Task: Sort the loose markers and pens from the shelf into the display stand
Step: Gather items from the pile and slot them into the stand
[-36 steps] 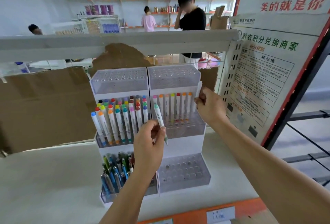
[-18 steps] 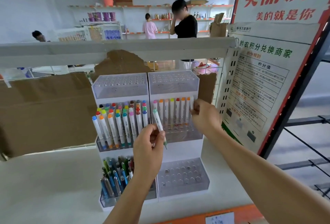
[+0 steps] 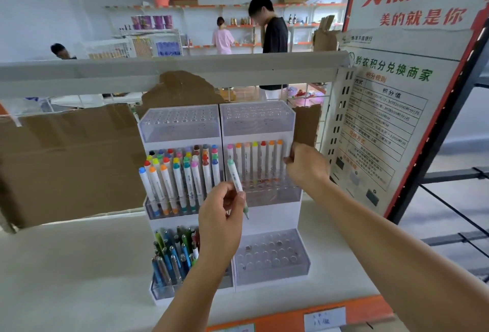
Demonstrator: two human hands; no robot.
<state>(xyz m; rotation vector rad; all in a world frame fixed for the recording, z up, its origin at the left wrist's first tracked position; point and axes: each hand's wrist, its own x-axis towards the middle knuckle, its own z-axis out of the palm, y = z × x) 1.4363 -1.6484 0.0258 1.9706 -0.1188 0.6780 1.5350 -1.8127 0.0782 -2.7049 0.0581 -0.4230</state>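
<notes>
A white display stand [image 3: 275, 215] with clear perforated trays stands on the shelf. Its left middle tray is packed with white markers [image 3: 182, 172] with coloured caps; the lower left tray holds several pens [image 3: 172, 255]. A single row of markers [image 3: 255, 162] stands in the right middle tray. My left hand [image 3: 221, 223] pinches a white marker with mint-green cap [image 3: 235, 178], tilted, in front of that tray. My right hand [image 3: 307, 166] is at the row's right end, fingers curled on a marker there that they largely hide.
The white shelf board [image 3: 66, 265] stretches left and has an orange front edge [image 3: 365, 310]. Brown cardboard [image 3: 66, 157] backs the shelf on the left. A printed poster [image 3: 383, 120] on a black frame stands close on the right. People stand at far shelves behind.
My right hand has moved down along the right end of the marker row. The left hand keeps the mint marker in about the same place. The camera has tipped slightly.
</notes>
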